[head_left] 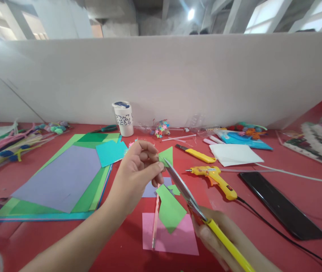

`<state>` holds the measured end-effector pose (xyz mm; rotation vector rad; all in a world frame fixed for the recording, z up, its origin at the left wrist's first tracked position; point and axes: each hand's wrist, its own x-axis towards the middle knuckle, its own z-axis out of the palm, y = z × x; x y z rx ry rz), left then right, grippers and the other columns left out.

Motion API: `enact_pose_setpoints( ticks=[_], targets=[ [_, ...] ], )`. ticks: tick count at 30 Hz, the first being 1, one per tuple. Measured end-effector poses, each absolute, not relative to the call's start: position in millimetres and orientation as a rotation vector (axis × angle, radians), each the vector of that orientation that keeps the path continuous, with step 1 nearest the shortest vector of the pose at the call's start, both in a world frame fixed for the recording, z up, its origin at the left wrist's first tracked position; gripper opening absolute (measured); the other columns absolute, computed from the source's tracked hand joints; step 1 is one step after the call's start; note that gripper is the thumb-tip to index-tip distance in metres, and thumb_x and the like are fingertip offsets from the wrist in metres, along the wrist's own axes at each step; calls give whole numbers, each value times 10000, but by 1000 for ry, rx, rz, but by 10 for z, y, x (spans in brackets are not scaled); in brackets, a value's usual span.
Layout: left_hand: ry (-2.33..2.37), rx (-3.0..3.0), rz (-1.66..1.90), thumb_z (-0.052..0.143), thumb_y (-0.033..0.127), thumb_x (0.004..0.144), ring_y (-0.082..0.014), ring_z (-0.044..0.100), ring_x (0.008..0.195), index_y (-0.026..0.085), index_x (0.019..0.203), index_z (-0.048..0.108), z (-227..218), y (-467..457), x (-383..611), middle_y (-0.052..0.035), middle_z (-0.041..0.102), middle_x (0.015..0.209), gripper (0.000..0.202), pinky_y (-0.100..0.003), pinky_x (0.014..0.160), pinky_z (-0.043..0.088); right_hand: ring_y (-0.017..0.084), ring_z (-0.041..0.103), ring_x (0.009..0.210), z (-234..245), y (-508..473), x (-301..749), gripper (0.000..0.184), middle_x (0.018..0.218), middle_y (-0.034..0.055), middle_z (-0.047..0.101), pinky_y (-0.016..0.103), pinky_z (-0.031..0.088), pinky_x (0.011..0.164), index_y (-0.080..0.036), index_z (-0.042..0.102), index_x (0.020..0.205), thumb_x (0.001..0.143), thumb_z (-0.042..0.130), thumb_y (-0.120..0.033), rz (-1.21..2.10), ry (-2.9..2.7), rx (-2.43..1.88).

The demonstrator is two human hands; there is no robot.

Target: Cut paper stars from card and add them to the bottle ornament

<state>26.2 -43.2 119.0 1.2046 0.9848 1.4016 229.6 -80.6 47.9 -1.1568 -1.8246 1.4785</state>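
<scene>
My left hand (144,164) pinches a small piece of green paper (167,155) between thumb and fingers, above the middle of the table. In my right hand (217,234) is a pair of scissors (187,196) with yellow handles, its blades pointing up and left. The blade tip meets the green paper beside my left thumb. Below lie a larger green paper scrap (170,211), a pink pencil (155,219) and a pink paper sheet (174,238). A purple paper piece (148,190) shows partly behind my left fingers.
Stacked coloured sheets (61,181) lie at left, near a white cup (124,119). To the right are a yellow cutter knife (199,154), a yellow glue gun (214,179) with its cord, a black phone-like slab (279,204) and white paper (236,154). A white partition (161,75) stands behind.
</scene>
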Motion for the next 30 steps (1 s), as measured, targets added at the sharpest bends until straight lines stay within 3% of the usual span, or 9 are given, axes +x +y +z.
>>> enact_pose_setpoints(
  ticks=[6,14,26,30],
  targets=[
    [1018,1174,1357,609,148,789,-99,584,457,204,791,520,1195,-408,230,68,573,523,105,-186,425,429,68,240,359,522,-762,2273,529,448,-99,313,251,138,382,-231,374,668,859,361,-724,1543,-1834,-1134],
    [976,1107,1297,639,183,781,-93,586,448,179,709,587,1152,-386,237,18,662,563,89,-188,430,446,66,260,379,536,-753,2285,548,466,-89,347,259,139,398,-219,403,699,826,391,-752,1515,-1834,-1112],
    [1081,1177,1260,619,208,774,-76,529,455,174,655,573,1159,-421,271,31,614,559,132,-200,450,427,66,256,378,560,-754,2308,539,468,-98,350,253,163,414,-232,344,710,827,382,-756,1553,-1849,-1042],
    [1148,1247,1237,611,228,779,-78,518,462,183,652,551,1176,-422,254,43,588,546,148,-210,462,433,71,264,393,585,-759,2301,521,474,-92,359,262,197,442,-219,383,708,855,384,-719,1464,-1896,-1008]
  ],
)
